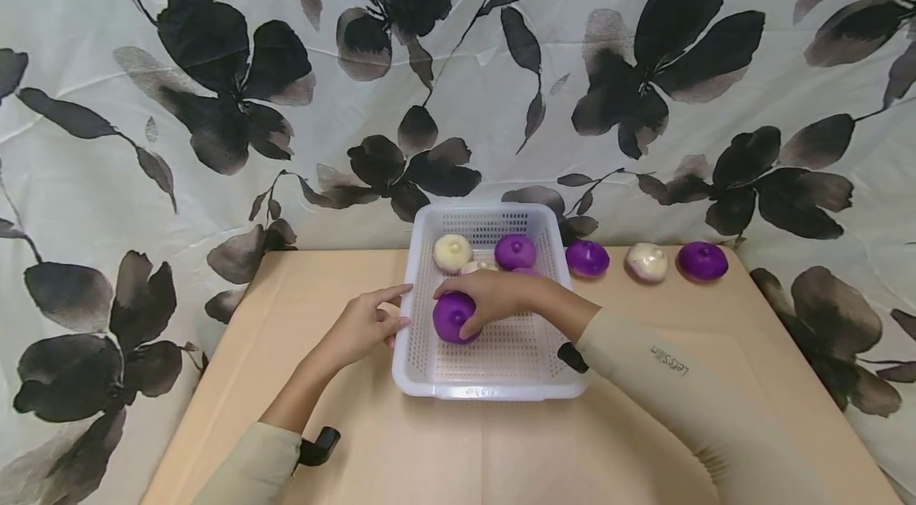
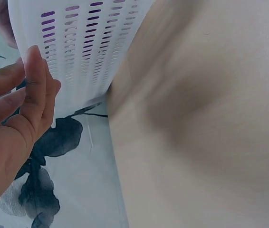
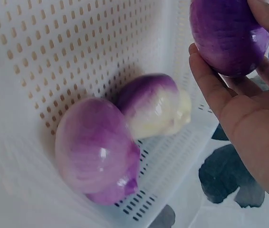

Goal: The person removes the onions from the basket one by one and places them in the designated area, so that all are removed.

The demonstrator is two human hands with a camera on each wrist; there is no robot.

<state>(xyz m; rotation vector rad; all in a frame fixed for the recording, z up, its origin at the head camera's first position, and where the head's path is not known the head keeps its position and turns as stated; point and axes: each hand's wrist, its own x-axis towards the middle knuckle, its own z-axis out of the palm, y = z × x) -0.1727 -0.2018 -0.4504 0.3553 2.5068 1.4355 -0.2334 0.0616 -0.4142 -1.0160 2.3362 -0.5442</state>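
Observation:
A white perforated plastic basket [image 1: 494, 391] stands on the table. Over its left part my right hand [image 1: 494, 298] grips a glossy purple onion [image 1: 452, 318], fingers on one side and thumb on the other; the right wrist view shows this purple onion [image 3: 229, 38] too. Behind that hand, a cream onion [image 1: 452, 253] and a purple onion [image 1: 515, 251] lie in the basket, with others partly hidden. My left hand [image 1: 363, 326] touches the basket's left rim with lightly bent fingers; in the left wrist view its fingertips lie against the outer wall [image 2: 77, 61].
Right of the basket, along the table's back edge, a purple onion [image 1: 588, 258], a whitish onion [image 1: 647, 262] and another purple onion [image 1: 703, 261] stand in a row. A floral cloth [image 1: 529, 131] hangs behind the wooden table [image 1: 343, 433].

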